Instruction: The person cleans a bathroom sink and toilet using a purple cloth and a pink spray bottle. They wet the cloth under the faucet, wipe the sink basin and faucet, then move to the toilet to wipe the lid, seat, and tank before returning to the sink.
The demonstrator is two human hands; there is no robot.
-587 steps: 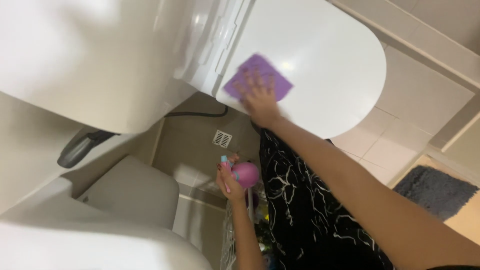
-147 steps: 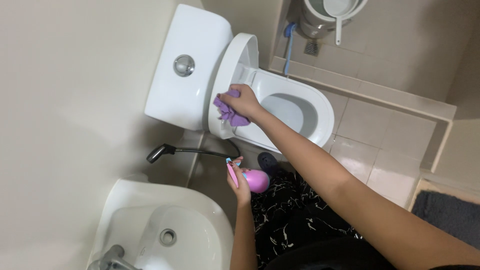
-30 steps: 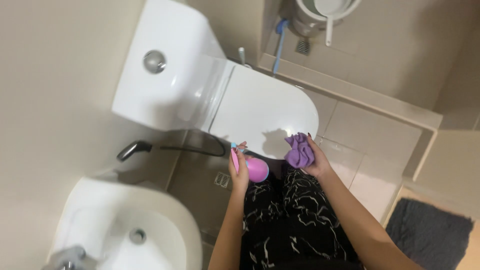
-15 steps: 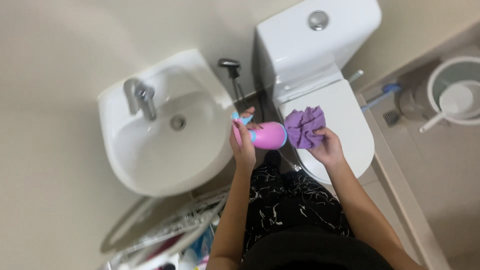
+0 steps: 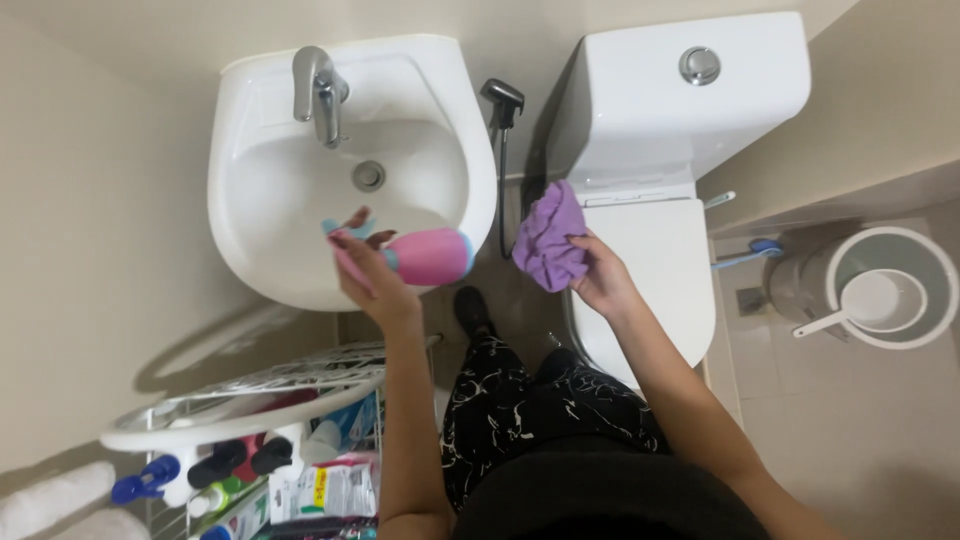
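Two white fixtures fill the small bathroom seen from above: a toilet [image 5: 660, 180] with its lid closed and a round flush button on the cistern, and beside it a wall-hung sink [image 5: 350, 170] with a chrome tap. Beige walls close in on the left and top, and pale tiles cover the floor on the right, where a grey bucket [image 5: 880, 285] stands with a white dipper inside it. A wire rack [image 5: 250, 400] below the sink carries bottles and packets. A dark handheld sprayer [image 5: 502, 100] hangs on the wall between sink and toilet.

The left hand [image 5: 365, 275] is closed around a pink spray bottle [image 5: 415, 257], held on its side over the sink's front rim. The right hand [image 5: 600, 275] pinches a crumpled purple cloth [image 5: 548, 237] in its fingers, held in the air just left of the toilet lid, near the bottle but apart from it.
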